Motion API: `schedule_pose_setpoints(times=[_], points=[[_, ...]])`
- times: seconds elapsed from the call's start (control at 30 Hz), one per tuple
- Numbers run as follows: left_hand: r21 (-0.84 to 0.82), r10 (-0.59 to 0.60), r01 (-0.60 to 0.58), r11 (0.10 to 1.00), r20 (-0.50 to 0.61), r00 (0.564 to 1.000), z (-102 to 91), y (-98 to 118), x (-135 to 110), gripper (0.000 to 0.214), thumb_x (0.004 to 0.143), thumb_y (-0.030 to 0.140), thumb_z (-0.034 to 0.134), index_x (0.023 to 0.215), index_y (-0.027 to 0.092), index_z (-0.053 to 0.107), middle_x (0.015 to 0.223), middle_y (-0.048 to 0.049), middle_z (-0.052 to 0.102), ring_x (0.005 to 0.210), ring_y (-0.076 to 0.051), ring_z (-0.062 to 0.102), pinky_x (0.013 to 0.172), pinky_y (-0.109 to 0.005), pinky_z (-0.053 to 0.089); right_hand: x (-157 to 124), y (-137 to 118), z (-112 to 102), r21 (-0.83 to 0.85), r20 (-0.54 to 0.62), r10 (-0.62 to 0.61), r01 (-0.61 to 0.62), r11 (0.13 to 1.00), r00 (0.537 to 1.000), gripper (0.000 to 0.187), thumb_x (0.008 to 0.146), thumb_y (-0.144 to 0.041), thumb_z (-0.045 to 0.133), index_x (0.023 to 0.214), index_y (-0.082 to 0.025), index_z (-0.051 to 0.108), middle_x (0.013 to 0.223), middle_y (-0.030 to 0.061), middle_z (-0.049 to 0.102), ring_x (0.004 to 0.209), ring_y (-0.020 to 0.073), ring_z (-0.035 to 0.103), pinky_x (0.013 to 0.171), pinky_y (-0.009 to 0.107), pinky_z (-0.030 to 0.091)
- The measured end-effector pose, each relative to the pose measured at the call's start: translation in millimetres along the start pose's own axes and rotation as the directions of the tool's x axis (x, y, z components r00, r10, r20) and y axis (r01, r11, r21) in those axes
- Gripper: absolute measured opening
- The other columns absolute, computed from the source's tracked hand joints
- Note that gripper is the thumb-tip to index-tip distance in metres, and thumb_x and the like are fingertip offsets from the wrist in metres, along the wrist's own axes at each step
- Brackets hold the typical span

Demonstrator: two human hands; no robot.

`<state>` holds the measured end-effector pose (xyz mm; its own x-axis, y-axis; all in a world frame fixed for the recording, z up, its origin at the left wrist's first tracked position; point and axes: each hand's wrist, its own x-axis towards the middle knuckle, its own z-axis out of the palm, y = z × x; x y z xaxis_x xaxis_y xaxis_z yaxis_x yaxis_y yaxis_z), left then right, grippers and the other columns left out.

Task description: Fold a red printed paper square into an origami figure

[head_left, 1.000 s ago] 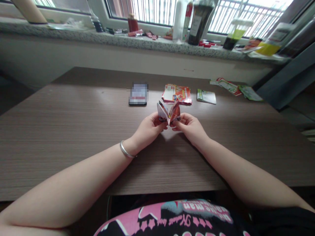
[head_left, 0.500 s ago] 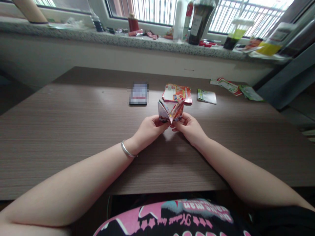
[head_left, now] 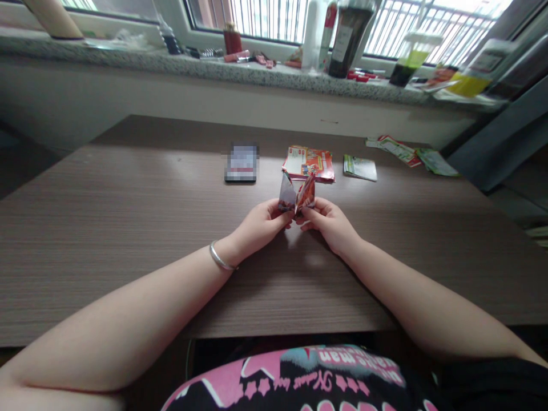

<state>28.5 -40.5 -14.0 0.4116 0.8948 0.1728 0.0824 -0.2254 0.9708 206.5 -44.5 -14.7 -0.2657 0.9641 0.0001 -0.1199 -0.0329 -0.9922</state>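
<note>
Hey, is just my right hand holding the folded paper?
No, your left hand and right hand both hold the folded paper, one at each side.

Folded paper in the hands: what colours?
Pale greyish left flap, mostly reddish right flap; see head view.

Behind the speckled grey stone windowsill (head_left: pixel 192 67), daylight comes through white-framed glass windows (head_left: pixel 274 23), an upright-barred railing (head_left: pixel 449 25) outside. Directly below the windowsill is an off-white wall (head_left: pixel 171 94); in front, a brown wood-grained table (head_left: pixel 171 188).
</note>
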Motion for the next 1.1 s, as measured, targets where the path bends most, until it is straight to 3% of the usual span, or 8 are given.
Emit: schedule_pose_setpoints(times=[0.23, 0.4, 0.6, 0.83, 1.1], points=[[-0.026, 0.026, -0.027, 0.999, -0.042, 0.999, 1.1, 1.9, -0.8, 0.029, 0.090, 0.041, 0.056, 0.096, 0.013, 0.062, 0.087, -0.0047, 0.066, 0.075, -0.013, 0.057, 0.070, -0.025, 0.046, 0.7, 0.6, -0.4, -0.007, 0.015, -0.004, 0.005, 1.000, 1.000, 0.041, 0.064, -0.054, 0.080, 0.079, -0.020, 0.064, 0.073, -0.0008, 0.069, 0.066, 0.0108, 0.062, 0.059, 0.022, 0.050], [-0.141, 0.064, -0.076, 0.987, -0.091, 0.994, 1.1, 2.8, 0.5, 0.031, 0.084, 0.042, 0.066, 0.094, 0.014, 0.060, 0.086, -0.0034, 0.066, 0.076, -0.014, 0.061, 0.073, -0.026, 0.050, -1.0, -0.8, 0.1, -0.029, 0.027, -0.016, 0.016, 0.999, 1.000, 0.041, 0.065, -0.055, 0.079, 0.080, -0.020, 0.063, 0.077, -0.0003, 0.070, 0.071, 0.0126, 0.065, 0.061, 0.023, 0.052], [-0.171, 0.029, -0.037, 0.985, -0.047, 0.998, 3.5, 5.9, -2.4, 0.028, 0.081, 0.039, 0.070, 0.088, 0.014, 0.060, 0.082, -0.0029, 0.067, 0.074, -0.013, 0.062, 0.072, -0.025, 0.051, -1.6, -0.9, -1.3, -0.020, -0.081, -0.103, 0.101, 0.995, 0.991, 0.041, 0.067, -0.055, 0.077, 0.084, -0.023, 0.059, 0.077, -0.0024, 0.069, 0.068, 0.0116, 0.064, 0.061, 0.025, 0.055], [-0.277, 0.045, -0.077, 0.958, -0.122, 0.992, 3.8, 4.7, -2.5, 0.036, 0.079, 0.043, 0.074, 0.092, 0.016, 0.055, 0.077, -0.0001, 0.068, 0.066, -0.012, 0.064, 0.064, -0.023, 0.053, -1.5, -0.8, -0.8, -0.050, -0.016, -0.097, 0.097, 0.994, 0.995, 0.036, 0.069, -0.051, 0.078, 0.078, -0.021, 0.059, 0.076, -0.0019, 0.068, 0.068, 0.0116, 0.064, 0.060, 0.024, 0.053], [-0.272, 0.065, -0.085, 0.959, -0.082, 0.995, 2.8, 6.6, -5.2, 0.029, 0.078, 0.038, 0.076, 0.081, 0.014, 0.059, 0.077, -0.0011, 0.069, 0.071, -0.013, 0.066, 0.071, -0.026, 0.054, -5.3, -5.3, 2.8, -0.075, -0.065, -0.247, 0.242, 0.967, 0.967, 0.033, 0.069, -0.048, 0.080, 0.083, -0.024, 0.063, 0.078, -0.0019, 0.067, 0.073, 0.0133, 0.064, 0.073, 0.030, 0.055]])
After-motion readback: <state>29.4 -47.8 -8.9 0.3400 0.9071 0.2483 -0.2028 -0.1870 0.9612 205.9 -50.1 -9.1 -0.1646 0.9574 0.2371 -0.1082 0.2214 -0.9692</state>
